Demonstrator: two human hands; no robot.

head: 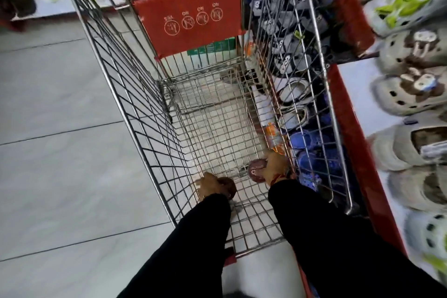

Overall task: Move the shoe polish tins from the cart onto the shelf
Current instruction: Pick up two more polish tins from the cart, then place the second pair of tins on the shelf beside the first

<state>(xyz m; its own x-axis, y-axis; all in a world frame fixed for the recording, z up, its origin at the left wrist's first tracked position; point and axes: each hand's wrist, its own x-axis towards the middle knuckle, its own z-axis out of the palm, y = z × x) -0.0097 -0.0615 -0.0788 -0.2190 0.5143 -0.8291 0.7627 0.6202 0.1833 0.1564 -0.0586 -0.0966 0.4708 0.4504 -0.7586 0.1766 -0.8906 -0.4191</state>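
Observation:
Both my arms, in black sleeves, reach down into a wire shopping cart (154, 133). My right hand (275, 167) grips a round dark-red shoe polish tin (257, 170) near the cart's right wall, its lid facing up. My left hand (210, 186) is closed over a second brownish tin (228, 187) near the cart's left wall, low at the basket floor. The shelf (355, 128) with a red edge runs along the right side of the cart.
Beige and grey clogs (411, 94) fill the shelf top at right; blue and white clogs (312, 147) sit lower behind the cart's wire. A red child-seat flap (191, 17) stands at the cart's far end. An orange packet (274, 138) lies by the right wall. Grey floor tiles spread left.

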